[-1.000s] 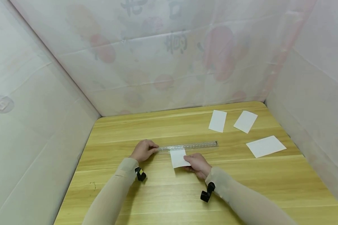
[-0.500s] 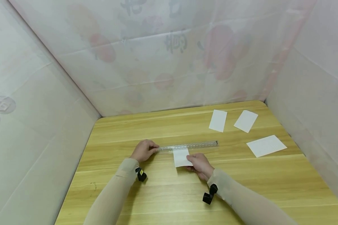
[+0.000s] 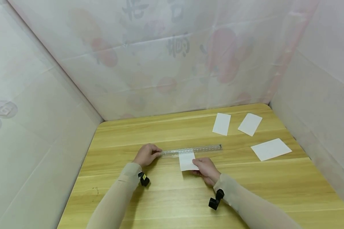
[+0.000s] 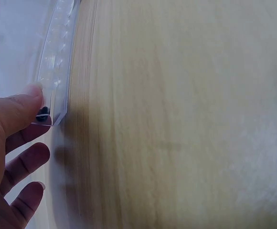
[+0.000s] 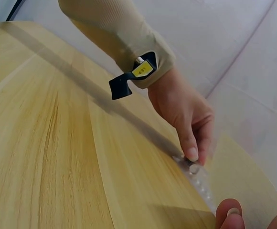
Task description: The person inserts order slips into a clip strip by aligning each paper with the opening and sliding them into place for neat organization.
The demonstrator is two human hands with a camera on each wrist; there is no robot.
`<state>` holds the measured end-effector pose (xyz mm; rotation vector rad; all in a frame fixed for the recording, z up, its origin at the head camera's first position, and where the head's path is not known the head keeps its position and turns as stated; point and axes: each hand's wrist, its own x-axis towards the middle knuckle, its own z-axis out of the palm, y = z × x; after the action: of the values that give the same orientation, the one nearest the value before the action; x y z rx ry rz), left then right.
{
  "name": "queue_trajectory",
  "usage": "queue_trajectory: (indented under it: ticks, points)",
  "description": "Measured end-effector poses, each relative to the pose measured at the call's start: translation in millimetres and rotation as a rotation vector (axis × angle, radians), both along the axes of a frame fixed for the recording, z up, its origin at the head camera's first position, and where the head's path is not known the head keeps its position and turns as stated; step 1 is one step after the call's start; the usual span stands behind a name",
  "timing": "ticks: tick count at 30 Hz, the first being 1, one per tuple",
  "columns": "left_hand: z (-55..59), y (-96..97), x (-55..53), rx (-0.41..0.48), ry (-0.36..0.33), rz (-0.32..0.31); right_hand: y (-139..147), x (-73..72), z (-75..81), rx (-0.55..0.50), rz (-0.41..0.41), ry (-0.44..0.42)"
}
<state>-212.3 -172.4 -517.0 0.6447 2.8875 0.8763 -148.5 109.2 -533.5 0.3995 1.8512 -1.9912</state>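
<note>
My left hand [image 3: 145,155] pinches the left end of a long clear plastic strip [image 3: 200,149] that lies across the middle of the table. In the left wrist view, the thumb [image 4: 19,107] presses on the end of the strip [image 4: 57,62], near a small dark fitting. Between thumb and fingers of my right hand [image 3: 206,169] is the right lower corner of a white card [image 3: 186,161]. The card's far edge meets the strip; whether it sits inside or under it I cannot tell. The right wrist view shows the card [image 5: 241,179] tilted beside two fingertips.
Three white cards lie at the table's back right: one upright-angled card [image 3: 221,124], a second card [image 3: 250,124] beside it, and a third card [image 3: 271,149] nearer the right edge. Fabric walls [image 3: 166,73] enclose the wooden table [image 3: 172,203] at the back and sides.
My right hand has slid to the right along the strip, carrying the white card with it. The left hand stays on the strip's left end.
</note>
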Motion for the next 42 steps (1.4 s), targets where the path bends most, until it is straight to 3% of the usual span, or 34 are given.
queue_trajectory:
  ticks: [24, 42]
  points:
    - [-1.9, 0.5, 0.9, 0.0, 0.026, 0.003, 7.9, 0.2, -1.0, 0.0, -0.03, -0.011]
    - [-4.5, -0.4, -0.8, -0.01, 0.075, -0.009, 17.4, -4.1, 0.2, 0.014, 0.02, -0.013]
